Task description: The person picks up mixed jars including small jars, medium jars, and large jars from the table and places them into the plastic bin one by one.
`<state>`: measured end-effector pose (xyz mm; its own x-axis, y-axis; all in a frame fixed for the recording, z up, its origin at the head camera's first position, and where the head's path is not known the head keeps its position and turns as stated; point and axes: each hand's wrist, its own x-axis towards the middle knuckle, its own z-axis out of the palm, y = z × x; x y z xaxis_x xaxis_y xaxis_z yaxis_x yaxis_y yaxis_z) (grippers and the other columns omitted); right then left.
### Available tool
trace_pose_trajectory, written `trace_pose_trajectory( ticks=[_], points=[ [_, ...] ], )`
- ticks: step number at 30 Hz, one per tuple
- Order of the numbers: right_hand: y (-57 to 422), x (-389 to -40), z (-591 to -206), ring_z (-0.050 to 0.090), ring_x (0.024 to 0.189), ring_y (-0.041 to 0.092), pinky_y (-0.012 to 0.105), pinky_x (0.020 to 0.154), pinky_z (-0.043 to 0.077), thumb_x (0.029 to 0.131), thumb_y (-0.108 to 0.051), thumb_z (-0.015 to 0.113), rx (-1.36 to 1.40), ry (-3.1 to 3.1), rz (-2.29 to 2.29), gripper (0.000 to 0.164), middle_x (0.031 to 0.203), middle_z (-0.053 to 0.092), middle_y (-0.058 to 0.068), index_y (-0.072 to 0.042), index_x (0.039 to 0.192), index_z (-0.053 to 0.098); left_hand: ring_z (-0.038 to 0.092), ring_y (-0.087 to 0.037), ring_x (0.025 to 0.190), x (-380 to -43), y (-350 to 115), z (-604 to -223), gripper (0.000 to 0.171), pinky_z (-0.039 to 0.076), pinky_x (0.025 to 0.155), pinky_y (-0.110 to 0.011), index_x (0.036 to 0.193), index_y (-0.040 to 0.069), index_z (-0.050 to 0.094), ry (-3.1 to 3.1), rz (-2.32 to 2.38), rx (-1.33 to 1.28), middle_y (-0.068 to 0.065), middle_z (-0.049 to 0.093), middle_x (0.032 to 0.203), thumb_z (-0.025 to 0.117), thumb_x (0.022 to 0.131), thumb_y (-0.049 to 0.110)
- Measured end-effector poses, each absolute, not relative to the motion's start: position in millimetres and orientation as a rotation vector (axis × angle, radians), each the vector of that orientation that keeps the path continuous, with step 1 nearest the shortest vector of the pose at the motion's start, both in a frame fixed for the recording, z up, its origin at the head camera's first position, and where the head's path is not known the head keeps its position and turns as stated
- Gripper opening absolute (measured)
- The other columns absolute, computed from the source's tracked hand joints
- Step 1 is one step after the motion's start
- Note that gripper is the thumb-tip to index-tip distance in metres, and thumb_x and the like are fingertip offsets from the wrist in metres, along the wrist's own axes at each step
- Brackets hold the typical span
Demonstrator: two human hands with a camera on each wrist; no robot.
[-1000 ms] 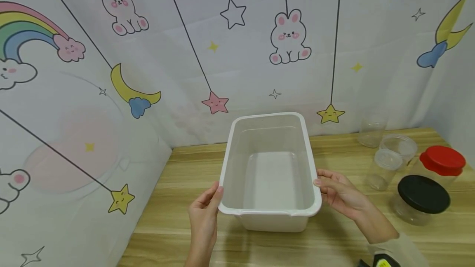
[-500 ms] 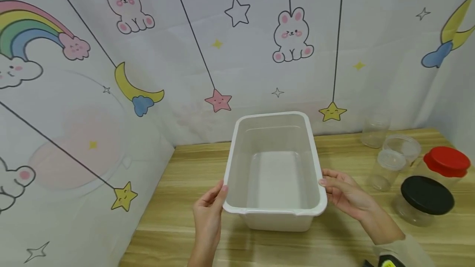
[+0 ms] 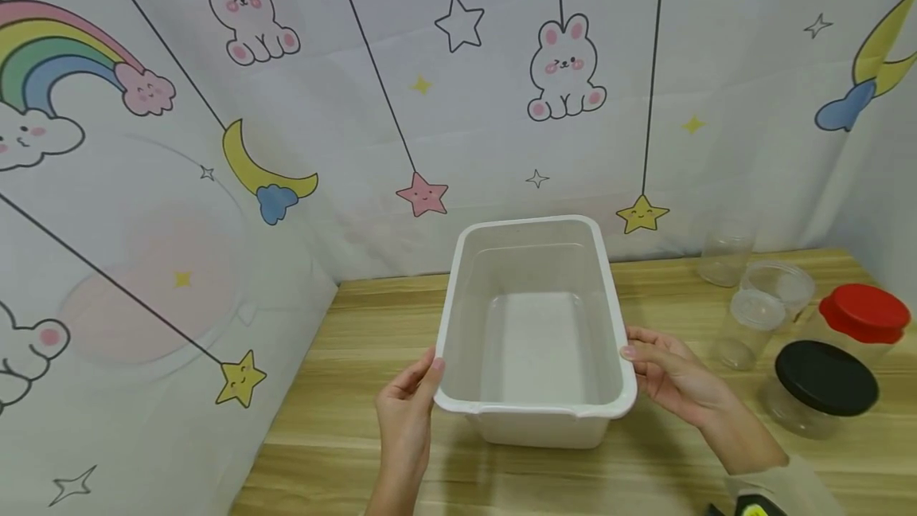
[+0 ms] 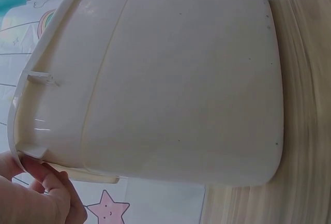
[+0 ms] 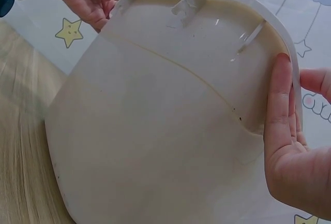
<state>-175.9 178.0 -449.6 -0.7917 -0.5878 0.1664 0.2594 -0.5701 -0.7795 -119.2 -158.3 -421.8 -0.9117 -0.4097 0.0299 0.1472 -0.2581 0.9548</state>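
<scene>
A white plastic tub point(image 3: 532, 430), rectangular and deep, stands mouth up over the wooden table with nothing inside. My left hand point(image 3: 407, 420) pinches its rim near the front left corner, thumb on top. At the front right corner my right hand point(image 3: 677, 381) pinches the rim too, thumb over the lip and fingers beneath. The tub's outer wall point(image 4: 181, 79) fills most of the left wrist view. In the right wrist view, fingers point(image 5: 280, 100) lie along the wall under the rim. Whether the tub's base touches the table cannot be told.
Clear jars crowd the table's right side: one with a black lid point(image 3: 826, 378), one with a red lid point(image 3: 868, 314), and a small jar point(image 3: 748, 333). More clear containers point(image 3: 727, 257) stand behind. A printed curtain point(image 3: 487, 150) borders the wooden table point(image 3: 387, 317).
The tub and both hands have shifted slightly right in the head view, along with the background, which shows a small camera turn. Both grips on the rim look unchanged.
</scene>
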Motion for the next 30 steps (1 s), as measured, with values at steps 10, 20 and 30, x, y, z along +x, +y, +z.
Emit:
trace_pose_trajectory(
  ticks=[10, 20, 30],
  points=[
    [178.6, -173.6, -443.7, 0.068, 0.1, 0.016, 0.028, 0.084, 0.056, 0.1, 0.006, 0.039, -0.55, 1.072, -2.347, 0.031, 0.111, 0.069, 0.008, -0.002, 0.122, 0.059, 0.068, -0.014, 0.095, -118.5, -156.1, -421.4, 0.031, 0.055, 0.084, -0.026, 0.115, -0.016, 0.063, -1.662, -2.226, 0.323, -0.014, 0.071, 0.109, 0.071, 0.09, 0.0],
    [182.8, -174.5, -446.1, 0.067, 0.102, 0.017, 0.028, 0.085, 0.055, 0.1, 0.007, 0.038, -0.593, 1.047, -2.351, 0.032, 0.114, 0.068, 0.009, -0.002, 0.124, 0.059, 0.068, -0.014, 0.094, -118.3, -153.6, -420.9, 0.032, 0.056, 0.083, -0.026, 0.116, -0.016, 0.063, -1.665, -2.23, 0.323, -0.014, 0.071, 0.108, 0.072, 0.089, 0.0],
    [187.0, -175.1, -449.3, 0.067, 0.103, 0.018, 0.029, 0.086, 0.055, 0.101, 0.006, 0.038, -0.601, 1.057, -2.355, 0.032, 0.115, 0.068, 0.01, -0.002, 0.124, 0.058, 0.068, -0.013, 0.094, -117.2, -149.2, -420.3, 0.03, 0.055, 0.083, -0.025, 0.115, -0.015, 0.064, -1.65, -2.246, 0.341, -0.014, 0.07, 0.112, 0.071, 0.09, -0.001]
  ],
)
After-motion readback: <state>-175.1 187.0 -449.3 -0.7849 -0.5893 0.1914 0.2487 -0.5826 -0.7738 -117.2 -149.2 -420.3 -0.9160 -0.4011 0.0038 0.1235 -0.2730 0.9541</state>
